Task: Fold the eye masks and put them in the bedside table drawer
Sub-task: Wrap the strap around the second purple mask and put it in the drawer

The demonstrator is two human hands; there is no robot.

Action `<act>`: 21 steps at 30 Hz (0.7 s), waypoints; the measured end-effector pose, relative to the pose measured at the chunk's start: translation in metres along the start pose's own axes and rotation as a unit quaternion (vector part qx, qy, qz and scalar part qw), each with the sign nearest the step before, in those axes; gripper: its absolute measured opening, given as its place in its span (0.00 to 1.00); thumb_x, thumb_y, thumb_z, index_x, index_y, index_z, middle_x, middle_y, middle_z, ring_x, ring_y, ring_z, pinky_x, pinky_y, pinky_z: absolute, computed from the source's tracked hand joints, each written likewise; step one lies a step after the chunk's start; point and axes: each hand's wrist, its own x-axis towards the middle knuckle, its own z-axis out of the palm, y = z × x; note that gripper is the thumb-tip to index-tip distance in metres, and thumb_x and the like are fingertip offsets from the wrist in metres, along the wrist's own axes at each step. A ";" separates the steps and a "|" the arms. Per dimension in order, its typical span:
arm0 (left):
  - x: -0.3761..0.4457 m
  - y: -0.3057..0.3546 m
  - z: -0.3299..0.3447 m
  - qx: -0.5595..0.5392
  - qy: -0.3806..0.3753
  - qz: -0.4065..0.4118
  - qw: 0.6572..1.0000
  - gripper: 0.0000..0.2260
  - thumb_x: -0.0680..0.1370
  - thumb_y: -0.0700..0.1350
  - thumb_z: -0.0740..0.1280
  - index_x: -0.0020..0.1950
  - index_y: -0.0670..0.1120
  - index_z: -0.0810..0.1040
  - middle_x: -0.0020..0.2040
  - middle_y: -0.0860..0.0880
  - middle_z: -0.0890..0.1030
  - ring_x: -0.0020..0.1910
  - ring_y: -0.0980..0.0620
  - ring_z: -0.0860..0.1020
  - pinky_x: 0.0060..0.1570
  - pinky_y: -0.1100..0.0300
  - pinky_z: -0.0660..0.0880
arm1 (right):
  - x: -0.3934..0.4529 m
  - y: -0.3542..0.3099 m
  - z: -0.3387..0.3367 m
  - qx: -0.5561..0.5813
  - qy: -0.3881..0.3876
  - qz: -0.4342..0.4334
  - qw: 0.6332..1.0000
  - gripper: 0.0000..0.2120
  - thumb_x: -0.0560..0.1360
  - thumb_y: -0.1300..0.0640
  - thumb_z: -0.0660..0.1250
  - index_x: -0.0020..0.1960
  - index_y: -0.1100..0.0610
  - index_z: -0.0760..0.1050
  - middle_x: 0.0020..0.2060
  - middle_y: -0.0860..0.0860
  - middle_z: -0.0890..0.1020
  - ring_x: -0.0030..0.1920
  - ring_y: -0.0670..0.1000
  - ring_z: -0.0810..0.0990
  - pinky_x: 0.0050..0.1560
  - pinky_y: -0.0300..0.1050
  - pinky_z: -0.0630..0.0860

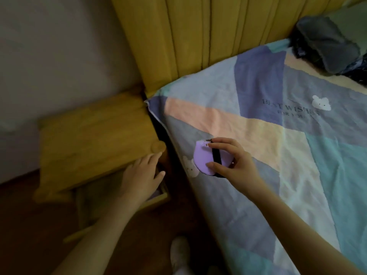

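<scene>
A folded purple eye mask (202, 157) with a black strap lies near the left edge of the bed. My right hand (230, 159) grips it from the right, with the thumb under its lower edge and the fingers over the strap. My left hand (142, 173) reaches over the open drawer (158, 197) of the wooden bedside table (95, 139), fingers relaxed and holding nothing. Something pale purple shows inside the drawer beneath that hand; it is too hidden to identify.
The bed carries a patchwork sheet (278, 155) in blue, pink and teal. A yellow padded headboard (198, 36) stands behind. A dark folded bundle (327, 44) lies at the bed's far right. A dark wooden floor and my slippered foot (180, 255) are below.
</scene>
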 end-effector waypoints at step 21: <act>-0.086 -0.287 0.139 -0.027 -0.028 -0.164 0.986 0.26 0.80 0.54 0.58 0.76 0.50 0.55 0.69 0.49 0.70 0.67 0.47 0.69 0.58 0.52 0.67 | 0.011 0.059 0.380 -0.062 -0.288 0.120 0.948 0.13 0.70 0.66 0.71 0.53 0.56 0.78 0.49 0.40 0.77 0.59 0.49 0.75 0.65 0.51 0.70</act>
